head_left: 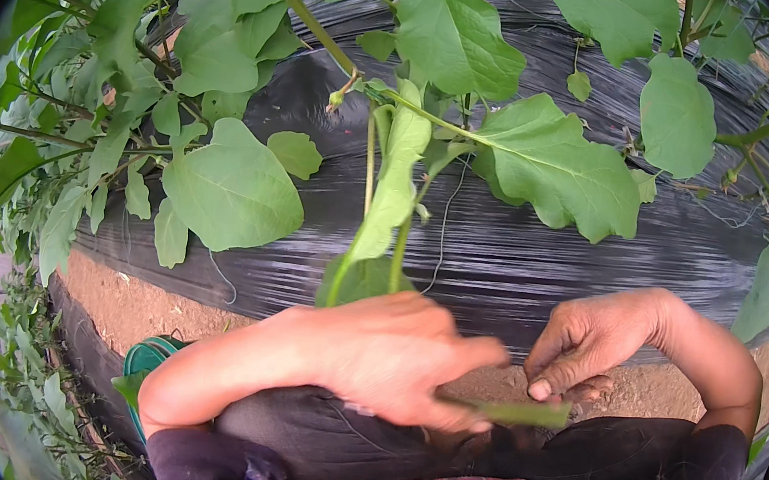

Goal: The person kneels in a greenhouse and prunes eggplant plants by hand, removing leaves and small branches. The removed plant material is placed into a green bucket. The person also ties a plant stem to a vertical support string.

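Observation:
My left hand (403, 354) is blurred by motion in front of my lap, its back turned up. A green strip of leaf or stem (522, 413), also smeared, juts from under its fingers toward the right. Close by on the right, my right hand (589, 345) is bent at the wrist, thumb pressed to curled fingers; what they pinch, if anything, is hidden. Just beyond my left hand, an upright folded leaf (397, 174) and a green stalk (399, 252) hang from the plant's branch. A broad lobed leaf (559, 166) spreads to the right on the same branch.
Black plastic film (518, 258) covers the raised bed, with bare soil (143, 305) along its near edge. Dense foliage (133, 81) crowds the left, and more stems and leaves (678, 114) stand right. Thin strings lie on the film. A green shoe (147, 359) shows lower left.

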`<state>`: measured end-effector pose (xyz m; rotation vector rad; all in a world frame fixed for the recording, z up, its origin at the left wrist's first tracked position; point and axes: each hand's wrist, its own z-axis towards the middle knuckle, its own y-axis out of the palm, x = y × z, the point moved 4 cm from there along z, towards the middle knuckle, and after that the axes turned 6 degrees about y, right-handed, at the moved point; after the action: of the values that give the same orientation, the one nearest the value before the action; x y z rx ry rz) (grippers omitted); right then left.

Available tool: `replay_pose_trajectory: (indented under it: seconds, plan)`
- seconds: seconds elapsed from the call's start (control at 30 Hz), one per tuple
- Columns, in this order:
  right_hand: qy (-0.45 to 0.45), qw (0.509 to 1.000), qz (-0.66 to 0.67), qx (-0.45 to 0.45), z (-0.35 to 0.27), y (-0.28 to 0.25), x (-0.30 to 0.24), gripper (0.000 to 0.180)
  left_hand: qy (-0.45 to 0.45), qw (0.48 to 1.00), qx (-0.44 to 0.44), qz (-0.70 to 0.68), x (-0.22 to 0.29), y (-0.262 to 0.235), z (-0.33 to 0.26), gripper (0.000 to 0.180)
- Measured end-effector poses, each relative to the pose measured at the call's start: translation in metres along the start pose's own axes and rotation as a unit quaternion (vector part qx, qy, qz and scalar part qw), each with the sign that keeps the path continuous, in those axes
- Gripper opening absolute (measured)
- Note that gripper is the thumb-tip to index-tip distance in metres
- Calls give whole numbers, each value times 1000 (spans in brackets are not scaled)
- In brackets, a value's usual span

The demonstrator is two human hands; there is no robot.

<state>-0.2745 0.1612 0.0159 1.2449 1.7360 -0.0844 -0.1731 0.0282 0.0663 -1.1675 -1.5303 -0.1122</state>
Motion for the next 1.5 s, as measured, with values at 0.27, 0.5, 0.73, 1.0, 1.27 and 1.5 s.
replay_pose_trajectory:
  seconds: [0.27, 0.5, 0.73, 1.0, 1.27, 1.5]
  plan:
    - [12, 959, -140, 244, 42, -85, 10, 32, 28, 759, 627, -176, 18, 5, -217, 52]
    - [-52, 896, -106, 429, 81, -160, -10, 23, -182, 382, 904, -58, 31, 132, -426, 45]
    - [-139, 796, -51, 587, 85, -214, -50, 15, -510, 355, 782, -56, -45, 287, -408, 41]
    - [-213, 760, -85, 608, 99, -272, -58, 17, -354, 145, 725, -573, -120, 332, -296, 31]
    - [-289, 771, 154, 546, 113, -285, -66, 20, -429, 353, 674, -488, -124, 293, -310, 26]
    - [-190, 706, 356, 582, 135, -284, -19, 22, -714, 631, 235, 191, -67, 259, -355, 22]
